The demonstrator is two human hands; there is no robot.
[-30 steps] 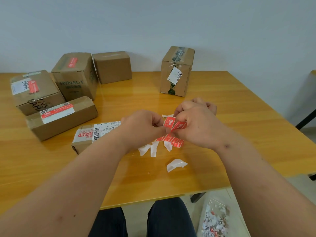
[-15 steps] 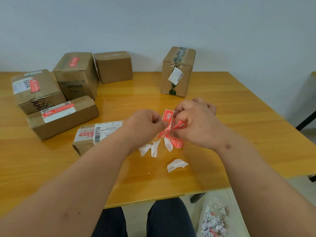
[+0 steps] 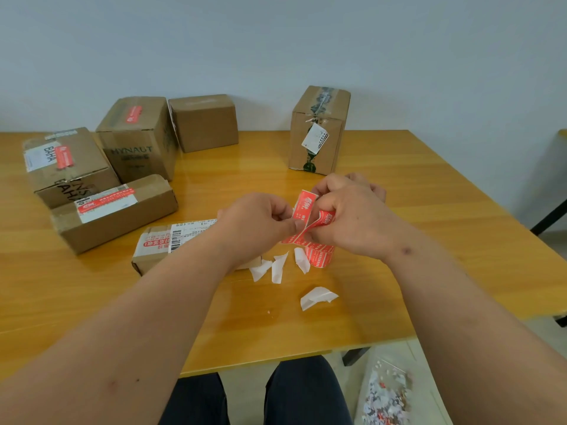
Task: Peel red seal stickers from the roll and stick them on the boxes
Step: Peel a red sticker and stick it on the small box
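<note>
Above the table's middle, my left hand point(image 3: 260, 219) pinches a red seal sticker point(image 3: 303, 205) that stands up, partly peeled from its strip. My right hand point(image 3: 346, 216) grips the red sticker roll point(image 3: 319, 256), whose tail hangs below my fingers. A flat box point(image 3: 159, 243) with a barcode label lies just under my left wrist, partly hidden. Three boxes at the left, a long one point(image 3: 122, 213), a BAHA one point(image 3: 64, 167) and a tall one point(image 3: 138, 139), carry red stickers. A plain box point(image 3: 205, 124) and a tall box point(image 3: 319, 130) with a white tag stand at the back.
Several white backing scraps point(image 3: 276, 268) lie on the wooden table point(image 3: 429, 210) beneath my hands, one more point(image 3: 316, 297) nearer the front edge. A clear bag of scraps point(image 3: 386, 394) sits on the floor at right. My knees are below the table edge.
The red sticker has come further off the strip and now stands upright between my hands. Both hands stay at about the same spot.
</note>
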